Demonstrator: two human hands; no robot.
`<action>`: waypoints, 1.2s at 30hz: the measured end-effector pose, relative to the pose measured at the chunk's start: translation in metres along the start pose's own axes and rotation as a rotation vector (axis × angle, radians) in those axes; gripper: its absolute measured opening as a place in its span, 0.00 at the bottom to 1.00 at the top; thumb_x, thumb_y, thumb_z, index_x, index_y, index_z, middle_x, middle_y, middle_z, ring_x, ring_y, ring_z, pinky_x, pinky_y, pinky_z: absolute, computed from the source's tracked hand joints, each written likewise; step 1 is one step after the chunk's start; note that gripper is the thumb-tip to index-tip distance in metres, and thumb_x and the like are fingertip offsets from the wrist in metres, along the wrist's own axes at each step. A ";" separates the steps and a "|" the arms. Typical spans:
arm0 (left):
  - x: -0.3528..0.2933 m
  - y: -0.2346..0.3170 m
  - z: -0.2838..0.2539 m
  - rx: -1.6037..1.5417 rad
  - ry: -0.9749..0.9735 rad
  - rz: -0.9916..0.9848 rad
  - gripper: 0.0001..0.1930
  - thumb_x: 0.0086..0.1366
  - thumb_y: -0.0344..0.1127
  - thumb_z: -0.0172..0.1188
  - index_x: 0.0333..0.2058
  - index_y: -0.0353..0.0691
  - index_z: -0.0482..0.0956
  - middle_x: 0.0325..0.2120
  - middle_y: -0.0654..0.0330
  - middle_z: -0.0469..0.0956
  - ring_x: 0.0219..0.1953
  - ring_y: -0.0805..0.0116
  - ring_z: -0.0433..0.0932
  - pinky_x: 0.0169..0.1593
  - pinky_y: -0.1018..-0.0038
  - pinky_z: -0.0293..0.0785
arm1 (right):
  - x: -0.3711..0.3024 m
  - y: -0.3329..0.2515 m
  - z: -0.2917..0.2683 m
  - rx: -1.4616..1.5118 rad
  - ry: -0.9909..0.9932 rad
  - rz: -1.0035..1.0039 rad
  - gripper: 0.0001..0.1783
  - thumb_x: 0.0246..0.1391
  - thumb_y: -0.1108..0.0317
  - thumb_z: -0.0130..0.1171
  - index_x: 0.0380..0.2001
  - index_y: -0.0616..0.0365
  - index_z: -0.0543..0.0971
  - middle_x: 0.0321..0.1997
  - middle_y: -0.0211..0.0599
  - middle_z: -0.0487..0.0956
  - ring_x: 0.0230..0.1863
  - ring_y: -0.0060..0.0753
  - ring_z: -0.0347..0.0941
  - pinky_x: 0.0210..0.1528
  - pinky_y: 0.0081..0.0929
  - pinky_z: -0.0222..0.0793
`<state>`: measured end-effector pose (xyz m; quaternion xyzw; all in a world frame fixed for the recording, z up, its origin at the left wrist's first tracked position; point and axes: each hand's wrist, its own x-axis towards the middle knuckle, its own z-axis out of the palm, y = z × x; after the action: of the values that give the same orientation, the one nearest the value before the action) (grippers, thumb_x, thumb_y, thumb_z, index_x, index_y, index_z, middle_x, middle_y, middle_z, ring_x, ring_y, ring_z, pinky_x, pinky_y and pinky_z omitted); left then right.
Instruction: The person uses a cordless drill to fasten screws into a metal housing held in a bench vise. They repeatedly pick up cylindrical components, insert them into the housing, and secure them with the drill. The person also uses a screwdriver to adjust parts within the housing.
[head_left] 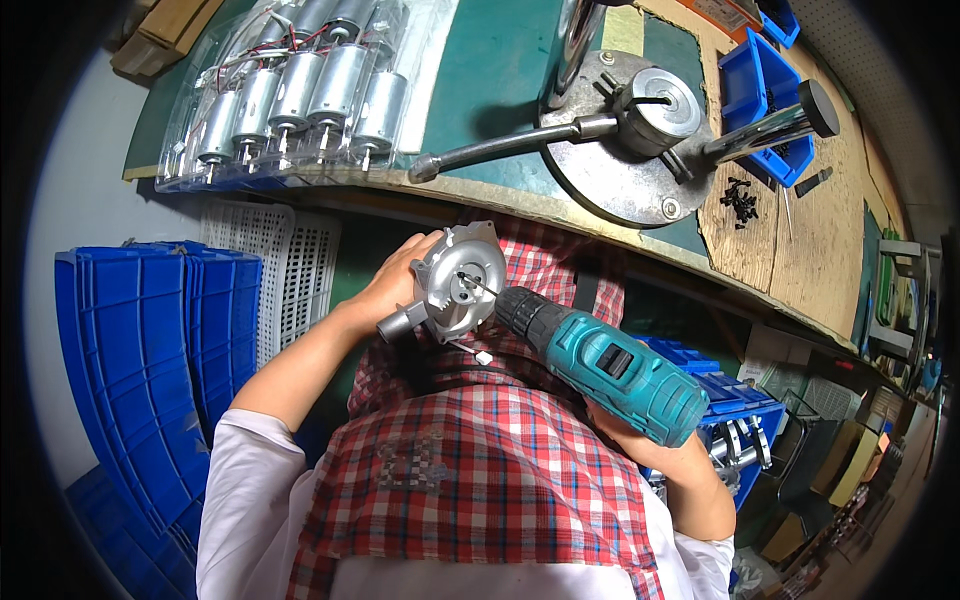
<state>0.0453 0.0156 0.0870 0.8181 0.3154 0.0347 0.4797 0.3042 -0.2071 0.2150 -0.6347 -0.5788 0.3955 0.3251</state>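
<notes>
My left hand (385, 290) grips a round grey metal blower housing (480, 262) from its left side, above my lap. A short outlet pipe (402, 322) sticks out at its lower left, and a white wire connector (484, 358) dangles below. In my right hand (630, 432) is a teal and black cordless drill (620, 365), most of the fingers hidden beneath its body. Its thin bit points left at the middle of the housing, by several small dark holes or screws. Whether the tip touches a screw I cannot tell.
Several silver motors (297, 88) lie in a clear plastic tray on the green bench. A lever press (625, 140) stands right of them. Small black screws (740, 203) lie scattered by a blue bin (752, 80). Blue crates (130, 370) and a white basket (290, 270) stand left.
</notes>
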 end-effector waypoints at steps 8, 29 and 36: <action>-0.001 0.009 -0.004 -0.012 0.001 0.004 0.33 0.51 0.38 0.67 0.56 0.37 0.68 0.48 0.54 0.70 0.49 0.51 0.68 0.55 0.62 0.67 | 0.005 0.004 0.000 -0.023 -0.010 -0.017 0.29 0.42 0.73 0.73 0.50 0.65 0.76 0.46 0.47 0.81 0.43 0.43 0.82 0.47 0.30 0.77; -0.001 0.001 0.002 0.044 0.031 0.018 0.34 0.50 0.38 0.67 0.56 0.36 0.68 0.48 0.52 0.70 0.47 0.50 0.69 0.54 0.62 0.68 | 0.002 -0.002 0.007 0.132 0.055 0.189 0.14 0.49 0.72 0.70 0.41 0.59 0.82 0.38 0.42 0.83 0.38 0.41 0.82 0.40 0.32 0.77; 0.004 0.000 -0.001 -0.050 0.026 -0.082 0.35 0.53 0.39 0.67 0.59 0.39 0.67 0.50 0.50 0.73 0.53 0.50 0.71 0.58 0.63 0.68 | -0.014 0.002 0.008 0.188 0.046 0.218 0.14 0.48 0.74 0.70 0.40 0.60 0.82 0.37 0.41 0.83 0.37 0.39 0.82 0.40 0.31 0.76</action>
<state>0.0482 0.0183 0.0869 0.7917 0.3538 0.0335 0.4969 0.2974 -0.2214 0.2114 -0.6695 -0.4592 0.4663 0.3513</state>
